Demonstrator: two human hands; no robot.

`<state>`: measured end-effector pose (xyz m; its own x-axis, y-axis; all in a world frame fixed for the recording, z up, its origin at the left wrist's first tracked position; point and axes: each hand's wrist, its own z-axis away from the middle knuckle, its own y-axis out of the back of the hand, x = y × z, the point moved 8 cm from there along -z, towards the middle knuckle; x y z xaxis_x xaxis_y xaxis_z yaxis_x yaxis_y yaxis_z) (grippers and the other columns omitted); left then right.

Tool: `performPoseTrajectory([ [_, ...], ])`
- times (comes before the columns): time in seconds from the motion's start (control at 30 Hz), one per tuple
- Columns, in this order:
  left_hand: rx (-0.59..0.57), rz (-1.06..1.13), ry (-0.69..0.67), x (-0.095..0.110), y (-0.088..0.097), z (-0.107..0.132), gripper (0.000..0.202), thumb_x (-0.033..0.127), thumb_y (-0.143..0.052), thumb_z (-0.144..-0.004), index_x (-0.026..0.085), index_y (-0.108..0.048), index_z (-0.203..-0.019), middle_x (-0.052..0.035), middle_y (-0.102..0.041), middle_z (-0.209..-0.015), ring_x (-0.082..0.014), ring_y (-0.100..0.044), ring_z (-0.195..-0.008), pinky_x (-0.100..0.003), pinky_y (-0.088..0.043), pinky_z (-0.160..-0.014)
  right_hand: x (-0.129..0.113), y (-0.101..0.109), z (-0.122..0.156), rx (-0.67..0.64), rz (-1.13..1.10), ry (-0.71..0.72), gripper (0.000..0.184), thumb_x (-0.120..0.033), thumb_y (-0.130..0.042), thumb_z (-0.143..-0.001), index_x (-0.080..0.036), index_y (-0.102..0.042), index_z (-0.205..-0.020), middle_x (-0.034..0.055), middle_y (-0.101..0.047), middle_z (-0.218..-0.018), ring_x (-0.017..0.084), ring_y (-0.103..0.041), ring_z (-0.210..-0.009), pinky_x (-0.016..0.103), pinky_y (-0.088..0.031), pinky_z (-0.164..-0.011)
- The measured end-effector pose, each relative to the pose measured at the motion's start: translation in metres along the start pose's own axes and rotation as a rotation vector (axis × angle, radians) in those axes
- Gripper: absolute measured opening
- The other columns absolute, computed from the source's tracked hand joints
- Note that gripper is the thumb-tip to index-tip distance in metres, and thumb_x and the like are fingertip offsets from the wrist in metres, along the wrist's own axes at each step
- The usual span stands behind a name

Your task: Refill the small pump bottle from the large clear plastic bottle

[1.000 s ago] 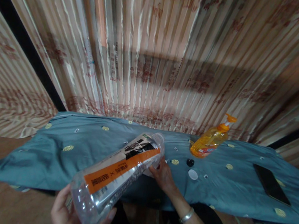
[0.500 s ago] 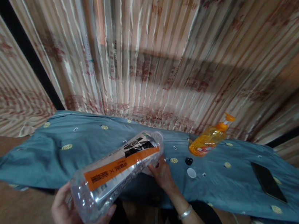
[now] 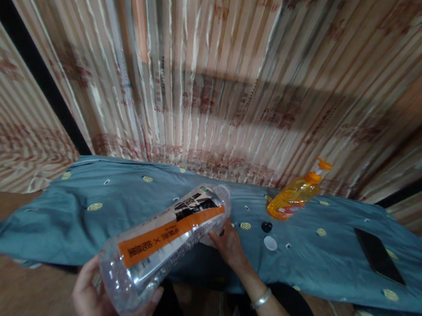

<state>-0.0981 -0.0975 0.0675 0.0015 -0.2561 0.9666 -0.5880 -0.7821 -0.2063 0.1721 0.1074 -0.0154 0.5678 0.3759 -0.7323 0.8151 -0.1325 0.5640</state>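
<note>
A large clear plastic bottle (image 3: 162, 250) with an orange, white and black label is held tilted, its base toward me and its neck pointing up and away to the right. My left hand (image 3: 107, 297) is wrapped round the base, thumb on the near side. Close to the neck end, my right hand (image 3: 229, 243) grips the bottle from below; its fingertips are partly hidden behind it. No cap shows on the neck, and the bottle looks empty. A small black cap (image 3: 266, 227) and a white disc (image 3: 270, 243) lie on the cloth right of my right hand.
An orange pump bottle (image 3: 293, 195) with yellow liquid stands on the blue patterned cloth (image 3: 121, 187). A dark phone (image 3: 379, 256) lies at the right. Behind hangs a striped curtain (image 3: 219, 97), with dark poles (image 3: 40, 63) at the sides. A tiled floor (image 3: 41, 291) shows below.
</note>
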Motion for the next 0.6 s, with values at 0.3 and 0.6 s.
performPoseTrajectory([
  [0.3,0.001,0.001,0.023,-0.003,0.002,-0.001,0.112,0.033,-0.110,-0.036,0.027,-0.060,-0.137,-0.0097,-0.070,-0.136,-0.0307,-0.072,-0.113,-0.032,-0.066,-0.080,0.000,0.000,0.001,0.007,0.046,0.047,0.049,-0.020,-0.071,-0.089,-0.024,-0.063,-0.137,0.0029,-0.078,-0.093,0.028,-0.077,-0.072,0.044,-0.070,-0.070],
  [0.6,-0.009,-0.018,-0.010,0.007,-0.004,0.004,0.110,0.036,-0.109,-0.040,0.028,-0.060,-0.138,-0.0071,-0.071,-0.132,-0.0283,-0.074,-0.109,-0.033,-0.067,-0.082,-0.001,0.000,0.001,0.009,0.063,0.022,0.043,-0.023,-0.074,-0.090,-0.025,-0.064,-0.132,0.0013,-0.076,-0.089,0.026,-0.075,-0.069,0.044,-0.070,-0.069],
])
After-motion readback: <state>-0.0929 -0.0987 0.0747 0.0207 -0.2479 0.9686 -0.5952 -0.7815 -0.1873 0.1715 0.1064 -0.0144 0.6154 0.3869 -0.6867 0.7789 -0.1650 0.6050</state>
